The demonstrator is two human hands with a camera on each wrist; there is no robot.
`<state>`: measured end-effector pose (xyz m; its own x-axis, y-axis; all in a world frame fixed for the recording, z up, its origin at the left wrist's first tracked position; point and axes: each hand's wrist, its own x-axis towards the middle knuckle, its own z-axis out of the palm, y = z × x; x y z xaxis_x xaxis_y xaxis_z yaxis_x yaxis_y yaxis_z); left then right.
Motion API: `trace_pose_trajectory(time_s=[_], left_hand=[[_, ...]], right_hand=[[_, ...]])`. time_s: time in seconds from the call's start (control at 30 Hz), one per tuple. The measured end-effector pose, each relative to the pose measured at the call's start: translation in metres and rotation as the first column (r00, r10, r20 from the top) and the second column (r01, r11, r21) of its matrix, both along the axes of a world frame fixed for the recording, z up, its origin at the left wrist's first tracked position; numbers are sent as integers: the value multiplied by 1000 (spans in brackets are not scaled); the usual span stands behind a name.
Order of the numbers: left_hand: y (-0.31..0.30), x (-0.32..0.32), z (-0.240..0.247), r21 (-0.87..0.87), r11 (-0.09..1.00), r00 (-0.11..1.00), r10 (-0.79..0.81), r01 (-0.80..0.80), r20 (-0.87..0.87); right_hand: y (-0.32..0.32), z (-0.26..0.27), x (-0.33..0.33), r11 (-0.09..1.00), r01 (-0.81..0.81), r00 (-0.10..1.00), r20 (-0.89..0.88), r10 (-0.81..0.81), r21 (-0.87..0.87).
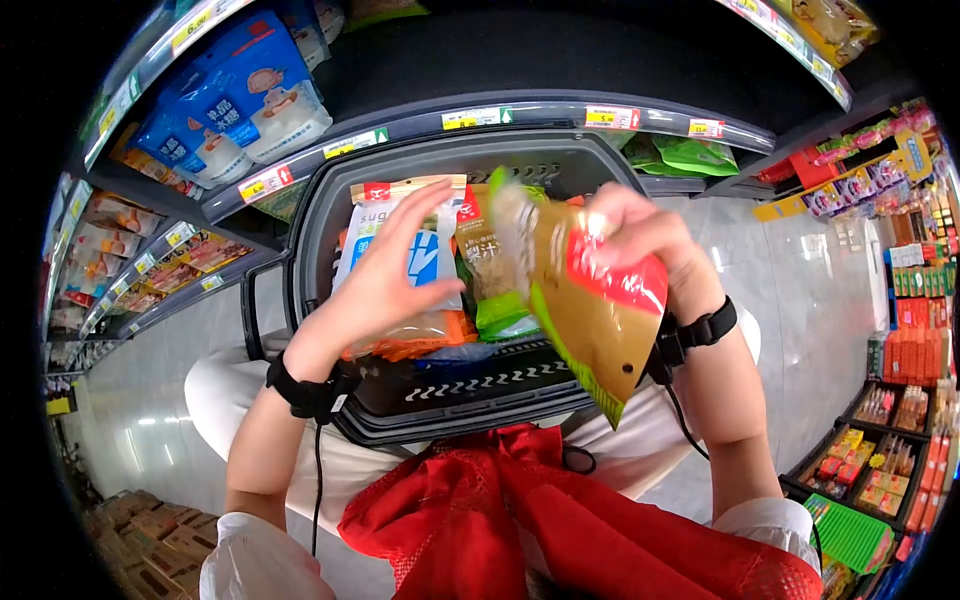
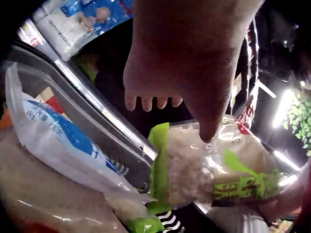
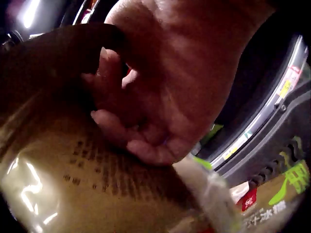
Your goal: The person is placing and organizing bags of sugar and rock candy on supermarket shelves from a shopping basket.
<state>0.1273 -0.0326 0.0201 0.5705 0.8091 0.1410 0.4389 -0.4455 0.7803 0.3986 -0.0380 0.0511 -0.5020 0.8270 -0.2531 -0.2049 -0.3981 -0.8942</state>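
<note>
The fingers of the right hand (image 1: 645, 243) are clamped on a gold packet (image 1: 590, 310) (green-edged, with a red patch), tilted above the right side of the black basket (image 1: 420, 408). The left hand (image 1: 385, 275), thumb and fingers apart, hovers over a white-and-blue bag (image 1: 428, 258) inside.

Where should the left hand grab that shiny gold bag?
Try pinching the gold bag by its green edge, coming from the left: that narrow strip faces the left hand and looks free, while the right hand holds the bag's other side.
</note>
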Motion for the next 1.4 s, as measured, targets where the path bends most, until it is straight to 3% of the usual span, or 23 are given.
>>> trace_pose_trajectory(time_s=[0.03,0.07,0.13,0.17,0.2,0.27,0.3,0.33,0.4,0.43,0.47,0.5,0.53,0.6,0.63,0.67,0.73,0.87,0.93,1.07,1.2,1.27,1.4], left_hand=[[-3,2,5,130,990,998,-55,56,-8],[-6,1,8,128,990,998,-54,55,-8],[-14,0,14,131,965,972,-216,227,-94],[-16,-2,19,-29,964,960,-264,263,-92],[-17,-2,18,-29,964,960,-264,263,-92],[-18,-3,15,-185,919,931,-362,349,-42],[-21,-1,8,-87,952,955,-292,295,42],[-19,-3,5,-81,954,957,-285,288,45],[-11,-7,-1,-218,932,954,-298,289,-10],[-7,-5,-9,-129,953,946,-244,274,212],[-5,-8,-10,-125,959,948,-221,254,230],[-3,-9,-8,-230,950,957,-154,212,245],[-3,-11,-8,-331,930,964,-74,160,257],[-3,-15,-14,-371,926,944,53,77,327],[-4,-18,-14,-412,911,904,181,-6,387],[-5,-22,-12,-455,888,882,260,-60,393],[-2,-26,-14,-540,836,719,432,-94,544],[4,-27,-4,-717,697,433,655,-27,620],[5,-31,-9,-711,703,431,646,-13,630],[6,-35,-17,-761,648,410,705,-41,578],[2,-29,-13,-754,656,489,671,-42,557],[2,-32,-13,-758,653,536,636,11,556],[-6,-19,8,-727,670,544,557,152,627]], right_hand=[[-4,6,-6,992,-128,990,57,128,-1],[8,1,-10,870,-492,870,-25,493,34],[-10,6,-29,872,-484,873,-24,487,67],[-7,-1,-29,840,-542,840,-6,542,39],[-7,1,-31,840,-542,840,-6,542,39],[-8,4,-37,879,-472,876,-146,460,-61],[-11,4,-36,920,-390,917,-111,383,-46],[-35,8,-45,984,110,992,-78,-100,138],[-30,2,-48,881,105,994,-19,-109,461],[-30,7,-50,949,204,979,-42,-200,240],[-31,13,-55,954,299,953,-42,-299,-1],[-31,5,-53,944,272,962,-49,-267,188],[-4,-50,-20,957,140,972,-149,-182,-255],[13,-8,-34,843,-18,930,-318,-184,-538],[2,-15,-33,998,-60,854,-516,60,17],[7,-16,-39,981,190,949,-251,-191,-29],[21,-16,-40,974,97,849,-494,-187,-203],[13,-27,-56,960,14,924,-364,-119,-278],[8,-27,-61,971,-62,953,-303,-11,-229],[7,-43,-64,978,-17,987,-161,-17,-209],[5,-55,-63,985,28,999,-36,-35,-168],[3,-52,-63,972,21,996,-74,-39,-236],[-5,-52,-67,986,157,987,-25,-159,-51]])
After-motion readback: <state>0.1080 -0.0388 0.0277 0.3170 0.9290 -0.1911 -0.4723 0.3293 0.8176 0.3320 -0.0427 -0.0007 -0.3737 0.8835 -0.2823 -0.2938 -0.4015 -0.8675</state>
